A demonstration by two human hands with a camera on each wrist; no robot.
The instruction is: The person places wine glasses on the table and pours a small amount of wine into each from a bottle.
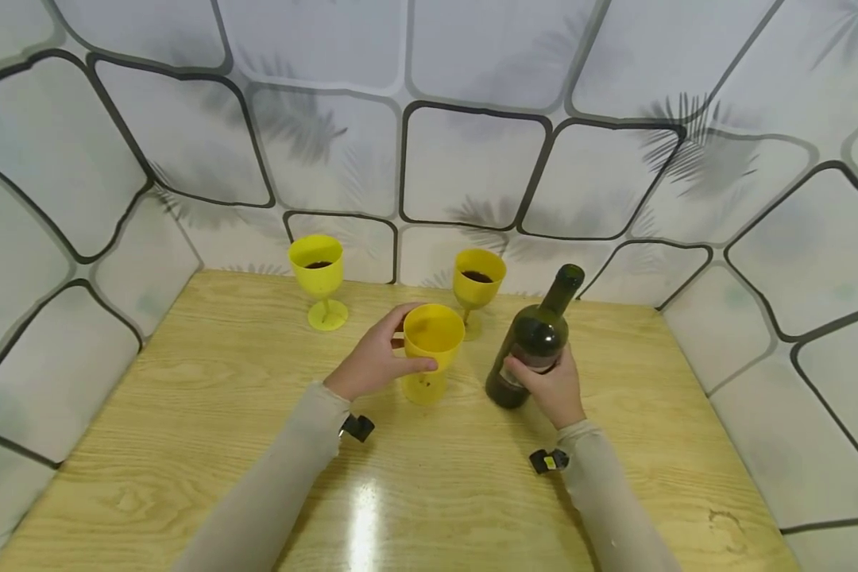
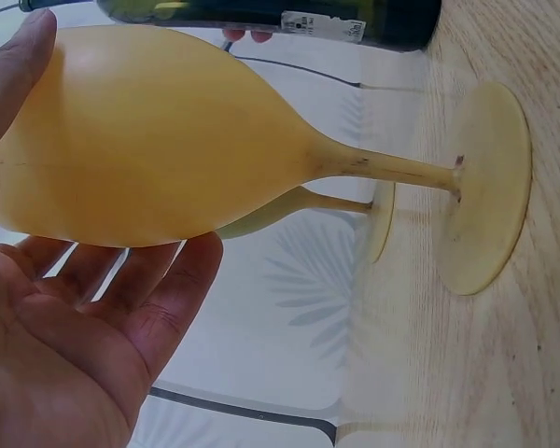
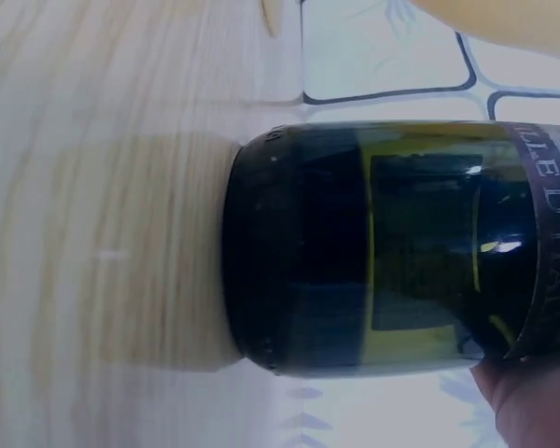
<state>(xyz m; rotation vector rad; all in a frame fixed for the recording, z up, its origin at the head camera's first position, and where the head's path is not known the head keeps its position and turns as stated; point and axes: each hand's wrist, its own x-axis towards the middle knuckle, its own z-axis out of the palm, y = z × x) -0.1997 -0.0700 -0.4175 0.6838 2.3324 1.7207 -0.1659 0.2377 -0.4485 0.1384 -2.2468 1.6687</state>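
Note:
My left hand (image 1: 380, 354) holds a yellow plastic goblet (image 1: 434, 330) by its bowl, thumb on the near side and fingers round the far side. In the left wrist view the goblet's stem (image 2: 383, 167) and round foot (image 2: 485, 187) show, with the foot at the wooden tabletop. The inside of this goblet looks plain yellow. To its right, my right hand (image 1: 554, 389) grips a dark green wine bottle (image 1: 539, 330) round its labelled body. The bottle's neck is uncovered by the hand, and its base (image 3: 252, 252) is right at the table in the right wrist view.
Two more yellow goblets, a left one (image 1: 318, 266) and a right one (image 1: 479, 278), stand near the back wall with dark liquid inside. The wood-grain table (image 1: 222, 413) is bounded by patterned walls (image 1: 472, 167) at the back and both sides.

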